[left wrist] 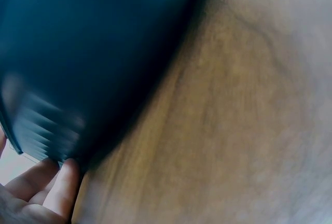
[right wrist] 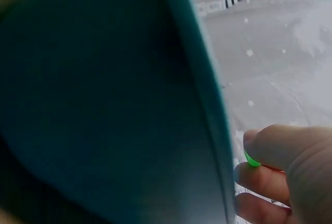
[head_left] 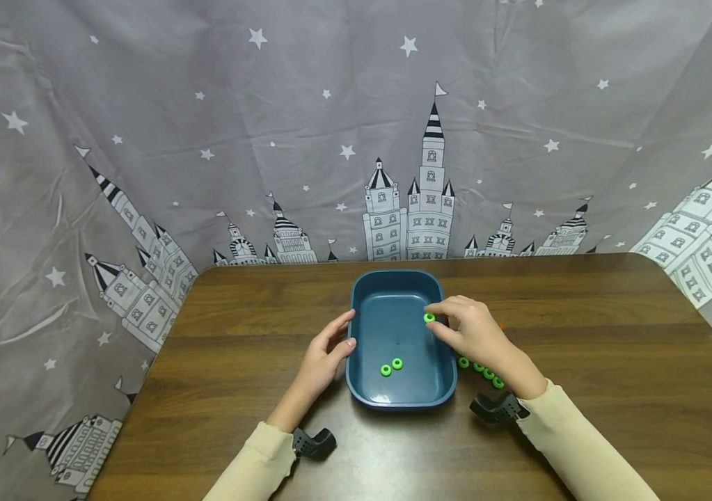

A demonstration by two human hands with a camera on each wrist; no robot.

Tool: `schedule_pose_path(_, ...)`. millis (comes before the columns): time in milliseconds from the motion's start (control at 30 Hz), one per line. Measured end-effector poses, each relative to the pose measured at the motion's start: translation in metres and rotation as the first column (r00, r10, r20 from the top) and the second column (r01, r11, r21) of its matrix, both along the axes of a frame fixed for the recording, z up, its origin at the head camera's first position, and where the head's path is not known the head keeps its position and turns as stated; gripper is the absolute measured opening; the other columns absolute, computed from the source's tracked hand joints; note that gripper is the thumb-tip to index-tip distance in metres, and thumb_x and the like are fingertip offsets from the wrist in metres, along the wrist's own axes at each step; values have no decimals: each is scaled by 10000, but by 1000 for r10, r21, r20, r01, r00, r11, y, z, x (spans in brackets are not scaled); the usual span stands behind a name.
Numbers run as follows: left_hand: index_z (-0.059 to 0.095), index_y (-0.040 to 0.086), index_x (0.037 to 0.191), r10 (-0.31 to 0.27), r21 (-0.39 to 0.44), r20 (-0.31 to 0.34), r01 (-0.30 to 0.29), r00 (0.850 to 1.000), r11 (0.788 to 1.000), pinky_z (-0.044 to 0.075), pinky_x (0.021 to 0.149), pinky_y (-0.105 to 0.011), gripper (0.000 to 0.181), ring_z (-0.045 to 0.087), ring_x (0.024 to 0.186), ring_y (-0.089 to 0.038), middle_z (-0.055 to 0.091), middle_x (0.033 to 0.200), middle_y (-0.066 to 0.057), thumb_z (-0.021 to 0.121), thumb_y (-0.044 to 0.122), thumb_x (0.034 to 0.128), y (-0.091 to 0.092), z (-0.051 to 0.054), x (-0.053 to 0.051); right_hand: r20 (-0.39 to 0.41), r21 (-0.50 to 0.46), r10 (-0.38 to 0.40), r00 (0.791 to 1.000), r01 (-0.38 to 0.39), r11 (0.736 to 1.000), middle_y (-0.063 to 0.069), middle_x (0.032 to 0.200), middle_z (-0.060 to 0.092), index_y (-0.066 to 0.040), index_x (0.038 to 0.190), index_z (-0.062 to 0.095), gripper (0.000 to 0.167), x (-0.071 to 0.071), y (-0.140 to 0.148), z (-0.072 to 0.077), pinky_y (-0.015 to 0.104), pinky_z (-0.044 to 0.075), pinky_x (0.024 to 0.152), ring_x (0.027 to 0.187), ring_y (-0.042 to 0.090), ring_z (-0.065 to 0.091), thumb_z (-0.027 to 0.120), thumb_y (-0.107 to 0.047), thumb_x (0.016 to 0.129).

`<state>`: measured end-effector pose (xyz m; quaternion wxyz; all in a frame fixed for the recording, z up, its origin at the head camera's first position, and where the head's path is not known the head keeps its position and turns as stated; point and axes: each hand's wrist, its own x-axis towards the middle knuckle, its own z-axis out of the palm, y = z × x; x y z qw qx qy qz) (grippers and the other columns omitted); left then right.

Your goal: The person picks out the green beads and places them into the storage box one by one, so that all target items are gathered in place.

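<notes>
A dark blue rectangular plastic bin (head_left: 387,327) stands on the wooden table. My left hand (head_left: 326,353) rests against the bin's left side, its fingertips (left wrist: 65,182) touching the ribbed outer wall in the left wrist view. Over the right part of the bin, my right hand (head_left: 471,330) pinches a small green ring (head_left: 429,318) between thumb and fingers. In the right wrist view only a sliver of this green ring (right wrist: 252,160) shows. Two similar pieces, a green ring (head_left: 385,370) and another green ring (head_left: 397,363), lie on the bin's floor.
Several more green rings (head_left: 488,374) lie on the table (head_left: 612,348) right of the bin, partly behind the right forearm. A bit of something orange (head_left: 501,325) peeks out beyond the right hand. A grey curtain (head_left: 305,125) with castles hangs behind the table.
</notes>
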<state>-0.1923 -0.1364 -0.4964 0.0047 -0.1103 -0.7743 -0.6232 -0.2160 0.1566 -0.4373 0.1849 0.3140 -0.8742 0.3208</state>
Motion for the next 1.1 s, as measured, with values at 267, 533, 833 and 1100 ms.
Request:
schedule_pose_path(267,514,84,1492,0,-7,-4,0,1000,1000,478,1079,-438,505,538,1365,-403,522,1528,-188,598,76,994,1,0,-1,71,53,50,996,-53,997,51,995,781,-32,1079,774,208,2,-17,-1,378,577,795,876,182,683,763,-101,883)
schedule_pose_path(533,510,74,1493,-1,-4,-5,1,1000,1000,482,1065,-358,506,539,1362,-407,519,1529,-193,597,76,994,0,0,0,56,51,101,993,-104,993,47,972,778,-29,1061,774,197,4,-28,-3,353,580,792,872,185,699,763,-103,879)
schedule_pose_path(833,511,73,1492,-2,-1,-3,2,1000,1000,485,1039,-291,506,548,1348,-409,526,1515,-211,597,73,994,0,0,0,103,104,109,989,-120,987,23,965,773,-63,1068,779,193,7,-38,-3,367,561,813,865,161,697,766,-150,896)
schedule_pose_path(1100,514,55,1485,-4,6,-17,4,1000,1000,484,1038,-285,505,536,1360,-417,524,1517,-211,596,52,988,0,-1,-1,58,117,116,992,-122,986,21,943,774,-64,1037,785,192,8,-42,-3,364,554,805,846,153,700,786,-151,866)
